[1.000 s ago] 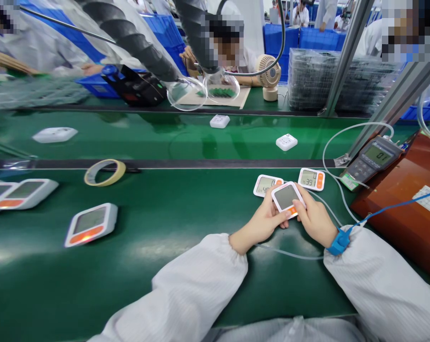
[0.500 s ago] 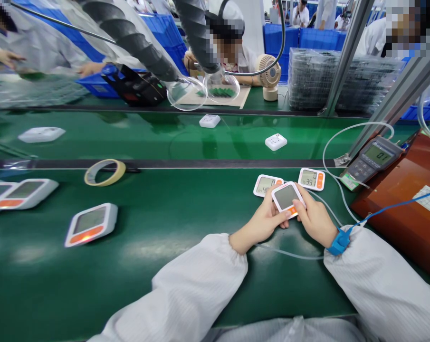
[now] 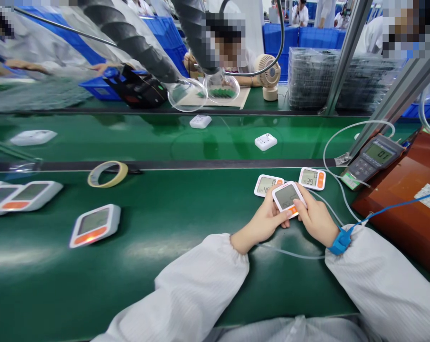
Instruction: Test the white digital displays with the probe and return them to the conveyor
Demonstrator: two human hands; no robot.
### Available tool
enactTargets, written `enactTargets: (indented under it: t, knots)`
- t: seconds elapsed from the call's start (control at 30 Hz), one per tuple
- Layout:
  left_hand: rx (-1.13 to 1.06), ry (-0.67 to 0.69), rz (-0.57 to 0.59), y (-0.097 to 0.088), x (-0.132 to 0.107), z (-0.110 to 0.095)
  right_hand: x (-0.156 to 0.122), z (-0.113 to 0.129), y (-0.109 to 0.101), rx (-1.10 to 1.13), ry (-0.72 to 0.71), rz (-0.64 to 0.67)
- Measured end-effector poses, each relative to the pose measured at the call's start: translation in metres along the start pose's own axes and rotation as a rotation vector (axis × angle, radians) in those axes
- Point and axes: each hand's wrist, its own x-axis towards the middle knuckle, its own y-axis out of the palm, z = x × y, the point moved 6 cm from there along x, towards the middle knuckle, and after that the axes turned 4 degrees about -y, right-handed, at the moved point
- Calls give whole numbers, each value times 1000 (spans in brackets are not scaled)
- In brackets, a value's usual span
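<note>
Both my hands hold one small white display unit (image 3: 286, 196) with a grey screen and an orange strip, tilted up just above the green bench. My left hand (image 3: 268, 222) grips its left side with the thumb near the orange strip. My right hand (image 3: 315, 219) is wrapped round its right edge, thumb on the front; a blue wrist strap (image 3: 340, 241) sits on that wrist. Two like units lie flat just behind: one (image 3: 267, 185) showing digits at the left, another (image 3: 312, 178) at the right.
A handheld meter (image 3: 373, 159) with clear tubing lies at the right beside a brown board (image 3: 410, 213). More display units (image 3: 94, 224) (image 3: 25, 195) and a tape roll (image 3: 107, 173) lie at the left. White units (image 3: 265, 141) (image 3: 200, 121) ride the far belt. Other people work behind it.
My hands and the held unit stay in place. The white units on the far belt have drifted to the left.
</note>
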Motion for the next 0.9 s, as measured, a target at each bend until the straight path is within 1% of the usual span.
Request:
enactTargets:
  t: [0.13, 0.27, 0.43, 0.5, 0.53, 0.6, 0.63, 0.67, 0.7, 0.73, 0.8, 0.87, 0.9]
  knots:
    - [-14, 5, -4, 1, 0, -1, 0, -1, 2, 21, 3, 3]
    - [2, -20, -16, 1, 1, -2, 1, -3, 1, 22, -8, 7]
    - [93, -57, -24, 1, -1, -1, 4, -2, -12, -83, -23, 49]
    - [193, -49, -76, -3, -2, 1, 6, -4, -17, -110, -19, 83]
    - [264, -17, -124, -7, -3, -1, 7, -5, -20, -124, -19, 100]
    - [392, 112, -226, -12, -8, -11, 9, -6, -22, -165, -21, 140]
    - [434, 188, -250, -11, -11, -19, 9, -8, -21, -195, -16, 163]
    - [456, 256, -249, -6, -14, -28, 8, -9, -21, -240, -6, 183]
    - [462, 305, -223, 1, -18, -37, 8, -10, -20, -303, 4, 190]
    - [465, 336, -173, 11, -23, -46, 7, -10, -21, -380, 9, 173]
    - [487, 360, -27, 36, -37, -63, 4, -5, -26, -534, -10, 67]
    - [506, 353, 148, 61, -57, -72, -1, 7, -31, -606, -77, -68]
    - [498, 334, 178, 68, -68, -72, -5, 15, -30, -597, -131, -102]
